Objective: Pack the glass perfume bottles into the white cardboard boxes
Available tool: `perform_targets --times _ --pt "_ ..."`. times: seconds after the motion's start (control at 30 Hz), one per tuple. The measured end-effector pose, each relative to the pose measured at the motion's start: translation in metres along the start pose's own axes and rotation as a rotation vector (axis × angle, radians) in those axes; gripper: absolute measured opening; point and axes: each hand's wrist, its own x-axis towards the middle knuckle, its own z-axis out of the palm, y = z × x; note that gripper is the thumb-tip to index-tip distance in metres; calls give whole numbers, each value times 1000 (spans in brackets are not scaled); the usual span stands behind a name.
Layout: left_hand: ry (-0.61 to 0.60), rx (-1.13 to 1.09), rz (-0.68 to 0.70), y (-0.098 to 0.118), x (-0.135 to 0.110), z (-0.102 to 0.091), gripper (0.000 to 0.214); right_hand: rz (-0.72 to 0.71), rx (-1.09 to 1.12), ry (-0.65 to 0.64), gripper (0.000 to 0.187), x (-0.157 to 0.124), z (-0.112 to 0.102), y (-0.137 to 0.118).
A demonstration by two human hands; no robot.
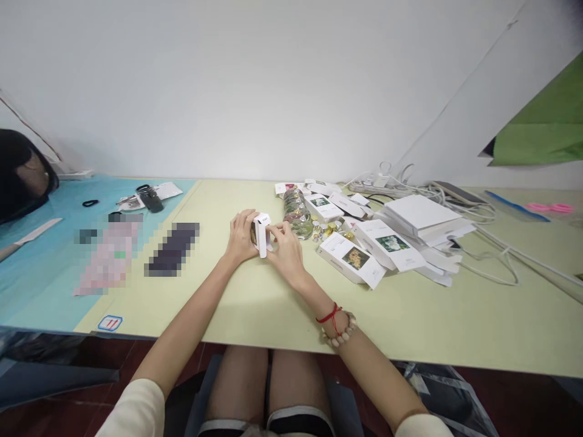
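Observation:
A small white cardboard box (pixel 262 235) stands on end between my two hands above the pale yellow table. My left hand (pixel 242 233) wraps round its left side, fingers closed on it. On the other side, my right hand (pixel 286 247) has its fingertips pinched at the box's right edge, where a flap seems to stick out. What is inside the box cannot be seen. Just right of my hands lies a row of clear round discs or lids (pixel 297 212). Small gold-coloured pieces (pixel 334 229) are scattered beside them.
White boxes with flower pictures (pixel 350 258) lie to the right, near flat white cartons (pixel 421 215). Cables (pixel 496 270) and a power strip (pixel 368 185) are behind them. A dark jar (pixel 149 198) and a knife (pixel 31 238) rest on the blue sheet at left.

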Motion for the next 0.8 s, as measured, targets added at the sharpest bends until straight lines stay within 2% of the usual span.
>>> perform_targets --times 0.13,0.23,0.4,0.63,0.8 --pt "-45 26 50 -1 0 -2 66 6 -46 -20 32 1 0 5" --pt "-100 60 99 1 0 -2 64 9 -37 -81 25 4 1 16" --pt "-172 91 117 6 2 -2 62 19 22 -137 24 9 4 34" --pt "-183 124 95 5 2 -1 65 13 66 -82 24 10 6 35" --pt "-180 129 76 0 3 -3 69 -11 227 5 30 10 7 28"
